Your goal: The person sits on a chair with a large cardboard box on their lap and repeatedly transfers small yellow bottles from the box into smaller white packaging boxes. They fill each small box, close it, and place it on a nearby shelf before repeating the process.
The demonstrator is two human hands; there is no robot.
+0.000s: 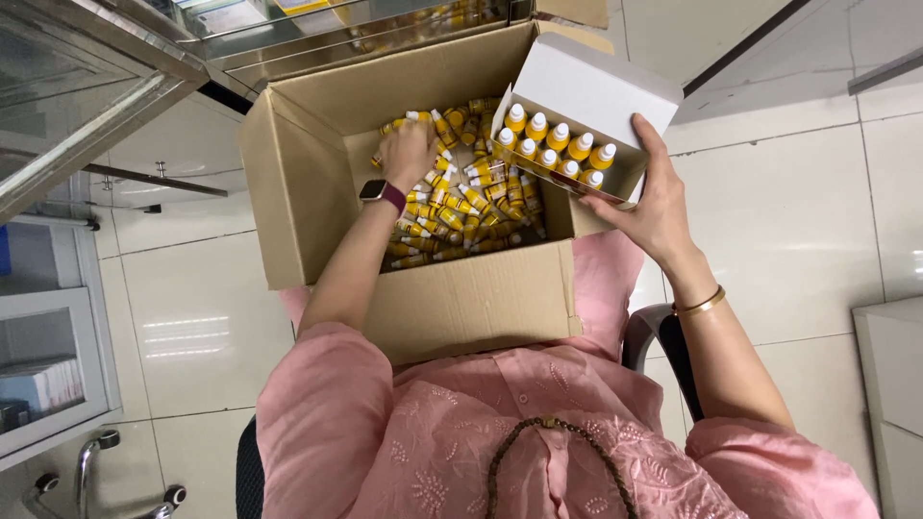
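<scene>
An open brown cardboard carton rests on my lap, filled with several small yellow bottles with white caps lying loose. My left hand reaches down into the pile, fingers curled over bottles; whether it grips one cannot be told. My right hand holds a small white box at the carton's right rim. Its lid is open, and several yellow bottles stand upright in rows inside it.
I sit on a chair over a white tiled floor. A glass-and-metal cabinet stands at the left and above. A white unit is at the right edge.
</scene>
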